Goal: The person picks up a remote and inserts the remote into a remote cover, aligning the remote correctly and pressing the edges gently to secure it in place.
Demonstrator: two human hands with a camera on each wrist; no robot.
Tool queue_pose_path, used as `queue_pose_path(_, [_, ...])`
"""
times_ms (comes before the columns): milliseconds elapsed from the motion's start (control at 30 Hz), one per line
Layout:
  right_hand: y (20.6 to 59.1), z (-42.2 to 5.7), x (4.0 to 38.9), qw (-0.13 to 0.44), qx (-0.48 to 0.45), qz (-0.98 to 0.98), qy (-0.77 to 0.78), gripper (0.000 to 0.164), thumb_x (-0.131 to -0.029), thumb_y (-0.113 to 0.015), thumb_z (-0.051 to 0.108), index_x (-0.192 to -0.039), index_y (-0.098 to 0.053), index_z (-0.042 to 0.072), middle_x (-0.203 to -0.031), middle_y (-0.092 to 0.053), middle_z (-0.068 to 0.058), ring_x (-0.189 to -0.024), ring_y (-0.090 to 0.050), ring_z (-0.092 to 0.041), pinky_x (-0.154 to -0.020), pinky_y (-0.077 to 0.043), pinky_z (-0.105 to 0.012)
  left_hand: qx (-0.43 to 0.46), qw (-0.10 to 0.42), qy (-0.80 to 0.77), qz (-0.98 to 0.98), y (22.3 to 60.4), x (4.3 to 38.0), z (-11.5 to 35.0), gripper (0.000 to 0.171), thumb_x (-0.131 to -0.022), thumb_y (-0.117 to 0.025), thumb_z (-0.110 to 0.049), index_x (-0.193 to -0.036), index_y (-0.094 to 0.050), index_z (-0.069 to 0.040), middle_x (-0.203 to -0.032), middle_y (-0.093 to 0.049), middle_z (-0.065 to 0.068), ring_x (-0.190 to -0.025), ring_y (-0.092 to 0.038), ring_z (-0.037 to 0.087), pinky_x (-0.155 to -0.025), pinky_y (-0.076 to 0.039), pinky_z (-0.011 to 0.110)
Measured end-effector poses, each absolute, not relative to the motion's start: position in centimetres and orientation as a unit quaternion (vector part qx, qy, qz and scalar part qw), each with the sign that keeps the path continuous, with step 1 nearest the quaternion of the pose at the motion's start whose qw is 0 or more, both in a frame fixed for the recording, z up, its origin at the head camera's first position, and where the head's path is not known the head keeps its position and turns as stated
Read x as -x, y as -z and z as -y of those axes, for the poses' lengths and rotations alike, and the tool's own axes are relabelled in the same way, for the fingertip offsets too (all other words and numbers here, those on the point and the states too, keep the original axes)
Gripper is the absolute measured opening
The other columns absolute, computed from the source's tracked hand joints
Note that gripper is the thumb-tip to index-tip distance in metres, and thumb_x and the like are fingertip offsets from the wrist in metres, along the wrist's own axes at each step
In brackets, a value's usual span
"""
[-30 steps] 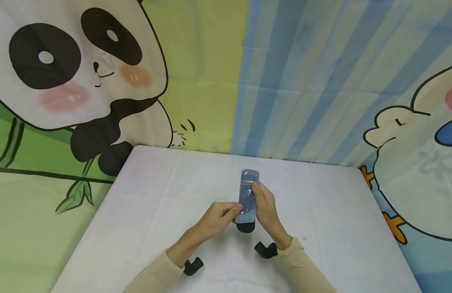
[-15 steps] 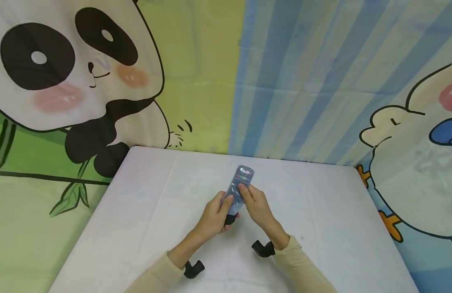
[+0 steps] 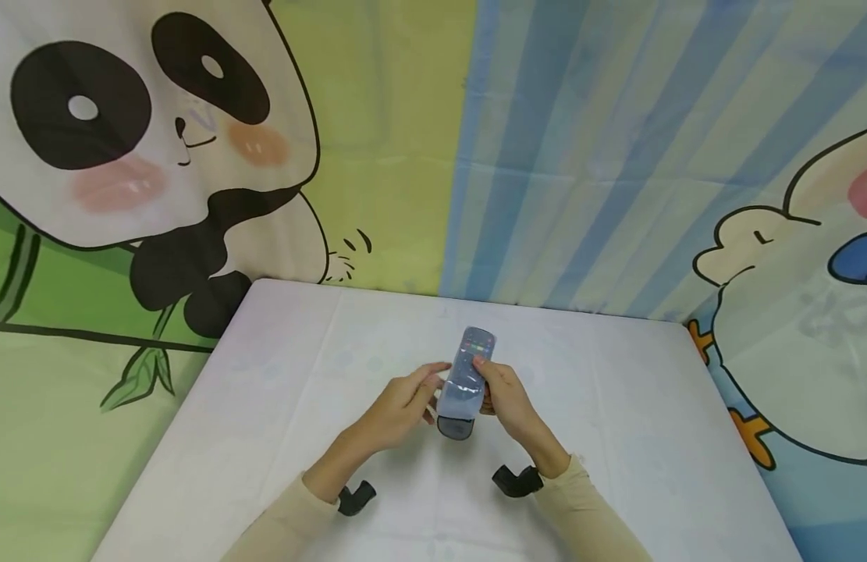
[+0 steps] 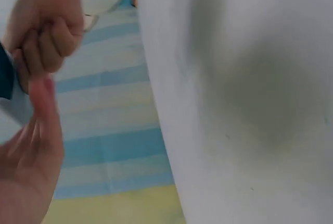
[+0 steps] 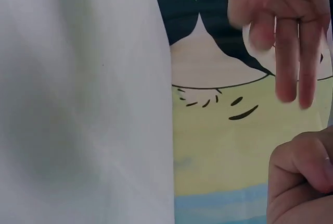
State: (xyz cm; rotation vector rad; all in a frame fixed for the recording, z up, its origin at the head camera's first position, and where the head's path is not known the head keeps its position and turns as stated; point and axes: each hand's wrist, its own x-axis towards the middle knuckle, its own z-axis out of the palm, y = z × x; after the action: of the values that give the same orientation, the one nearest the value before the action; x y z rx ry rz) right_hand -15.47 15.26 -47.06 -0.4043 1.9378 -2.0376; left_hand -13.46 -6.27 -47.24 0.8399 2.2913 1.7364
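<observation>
A dark remote control (image 3: 479, 340) with small coloured buttons is held above the table, tilted with its top to the right. A clear, shiny plastic sleeve (image 3: 461, 396) covers it, and a dark rounded end (image 3: 456, 428) shows at the bottom. My right hand (image 3: 512, 402) grips its right side, thumb on the front; in the left wrist view that hand's fingers (image 4: 50, 47) are curled behind it. My left hand (image 3: 394, 410) is at the left edge with fingers loosely extended. From the right wrist view, the left fingers (image 5: 287, 62) look straight, pointing down.
Below the hands spreads a table with a white cloth (image 3: 300, 367). A printed backdrop (image 3: 384, 156) with a panda and stripes hangs behind its far edge. Black curved pieces stick out at the left cuff (image 3: 356, 498) and right cuff (image 3: 517, 481).
The left hand pinched the remote's lower left, then gripped it with the remote tilted and raised. Now it has let go and moved slightly left; the right hand keeps its hold.
</observation>
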Motion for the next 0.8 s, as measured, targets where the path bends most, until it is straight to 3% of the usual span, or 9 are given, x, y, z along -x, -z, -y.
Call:
queue_pose_path(33, [47.2, -15.2, 15.4, 0.161, 0.138, -0.667, 0.714, 0.052, -0.107, -0.04, 0.047, -0.077, -0.058, 0.008, -0.05, -0.041, 0.007, -0.044, -0.035, -0.005, -0.042, -0.029, -0.021, -0.293, 0.027, -0.547, -0.784, 47.3, 13.6, 6.5, 0.037, -0.109, -0.045, -0.019, -0.144, -0.05, -0.009, -0.119, -0.064, 0.007, -0.085, -0.068, 0.019, -0.068, -0.058, 0.031])
queue_pose_path(167, [47.5, -14.8, 15.2, 0.194, 0.146, -0.636, 0.733, 0.051, -0.107, -0.04, 0.047, -0.075, -0.057, 0.012, -0.049, -0.04, 0.008, -0.043, -0.038, -0.004, -0.041, -0.031, -0.02, -0.365, -0.152, -0.41, -0.822, 47.5, 14.1, 6.7, 0.056, -0.094, -0.068, -0.002, -0.145, -0.051, -0.015, -0.141, -0.047, 0.011, -0.112, -0.058, 0.021, -0.079, -0.055, 0.027])
queue_pose_path(267, [47.7, -14.4, 15.1, 0.217, 0.151, -0.612, 0.745, 0.049, -0.108, -0.038, 0.047, -0.078, -0.058, 0.013, -0.047, -0.038, 0.009, -0.042, -0.039, -0.004, -0.041, -0.03, -0.02, -0.41, -0.22, -0.359, -0.809, 47.6, 14.4, 6.8, 0.056, -0.086, -0.077, 0.0, -0.137, -0.06, -0.014, -0.144, -0.045, 0.013, -0.121, -0.052, 0.026, -0.085, -0.053, 0.029])
queue_pose_path(333, [47.8, -14.3, 14.9, 0.228, 0.136, -0.607, 0.749, 0.049, -0.107, -0.039, 0.048, -0.082, -0.06, 0.012, -0.046, -0.039, 0.01, -0.041, -0.04, -0.003, -0.04, -0.03, -0.021, -0.429, -0.241, -0.343, -0.8, 47.6, 14.5, 6.9, 0.053, -0.083, -0.079, 0.001, -0.132, -0.064, -0.013, -0.142, -0.048, 0.013, -0.122, -0.05, 0.027, -0.087, -0.051, 0.03])
queue_pose_path(433, [47.9, -14.1, 14.7, 0.234, 0.094, -0.614, 0.748, 0.05, -0.106, -0.041, 0.051, -0.095, -0.062, 0.007, -0.055, -0.052, 0.005, -0.046, -0.049, -0.006, -0.041, -0.036, -0.02, -0.452, -0.257, -0.326, -0.79, 47.5, 14.7, 7.0, 0.049, -0.082, -0.08, 0.0, -0.128, -0.067, -0.01, -0.137, -0.054, 0.012, -0.123, -0.05, 0.027, -0.095, -0.049, 0.031])
queue_pose_path(500, [47.8, -14.0, 14.5, 0.234, 0.066, -0.624, 0.743, 0.054, -0.105, -0.042, 0.053, -0.106, -0.059, 0.002, -0.074, -0.059, 0.0, -0.06, -0.056, -0.008, -0.049, -0.041, -0.02, -0.463, -0.262, -0.317, -0.785, 47.3, 14.8, 7.1, 0.047, -0.082, -0.081, 0.0, -0.126, -0.068, -0.009, -0.135, -0.057, 0.01, -0.124, -0.051, 0.028, -0.101, -0.046, 0.034])
queue_pose_path(567, [47.7, -14.0, 14.3, 0.237, 0.054, -0.63, 0.738, 0.057, -0.104, -0.041, 0.055, -0.115, -0.054, 0.001, -0.095, -0.058, -0.004, -0.078, -0.057, -0.01, -0.061, -0.045, -0.021, -0.473, -0.264, -0.314, -0.78, 47.2, 14.9, 7.2, 0.046, -0.081, -0.083, -0.002, -0.124, -0.068, -0.009, -0.133, -0.061, 0.008, -0.124, -0.053, 0.029, -0.105, -0.043, 0.036])
queue_pose_path(667, [47.6, -14.1, 14.1, 0.255, 0.067, -0.624, 0.736, 0.058, -0.104, -0.037, 0.059, -0.111, -0.054, 0.004, -0.088, -0.052, -0.002, -0.069, -0.048, -0.01, -0.057, -0.041, -0.024, -0.476, -0.259, -0.324, -0.776, 47.1, 15.1, 7.3, 0.047, -0.08, -0.084, -0.005, -0.124, -0.067, -0.01, -0.128, -0.065, 0.004, -0.121, -0.056, 0.026, -0.104, -0.044, 0.038])
queue_pose_path(800, [48.0, -14.8, 14.1, 0.278, 0.107, -0.608, 0.736, 0.063, -0.103, -0.03, 0.063, -0.08, -0.055, 0.01, -0.055, -0.041, 0.005, -0.044, -0.033, -0.009, -0.045, -0.031, -0.024, -0.462, -0.238, -0.35, -0.779, 47.2, 15.1, 7.5, 0.047, -0.082, -0.083, -0.007, -0.126, -0.065, -0.01, -0.12, -0.068, 0.0, -0.116, -0.06, 0.02, -0.098, -0.047, 0.037])
